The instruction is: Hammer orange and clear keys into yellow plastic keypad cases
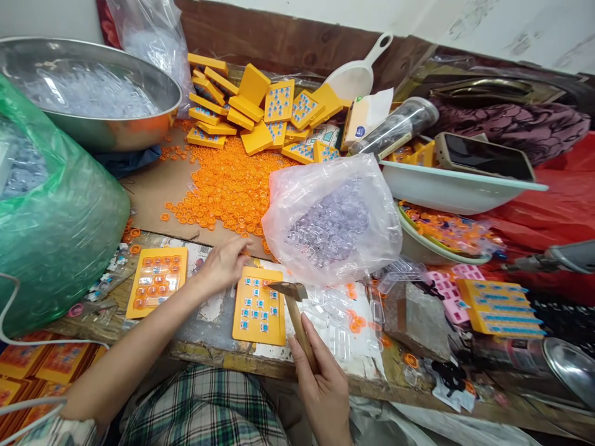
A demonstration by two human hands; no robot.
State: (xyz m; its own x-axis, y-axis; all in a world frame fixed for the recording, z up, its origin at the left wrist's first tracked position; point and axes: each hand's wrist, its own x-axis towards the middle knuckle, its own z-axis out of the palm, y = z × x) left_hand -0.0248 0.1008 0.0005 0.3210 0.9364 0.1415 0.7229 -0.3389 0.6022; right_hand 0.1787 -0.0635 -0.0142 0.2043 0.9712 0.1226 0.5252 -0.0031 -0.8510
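My right hand is wrapped round the wooden handle of a hammer. Its metal head is over the upper right of a yellow plate set with several small blue-and-white switches. An orange piece shows on the plate beside the hammer head. Just above the plate's upper left corner is my left hand, fingers drawn together in a pinch; orange shows at the fingertips, but whether it is held or behind them is unclear. To the left lies another yellow plate, covered with orange rings and clear caps.
Loose orange rings spread behind, below a heap of yellow plates. A bag of clear pieces stands right of centre. A steel bowl and green bag crowd the left. A metal block sits right.
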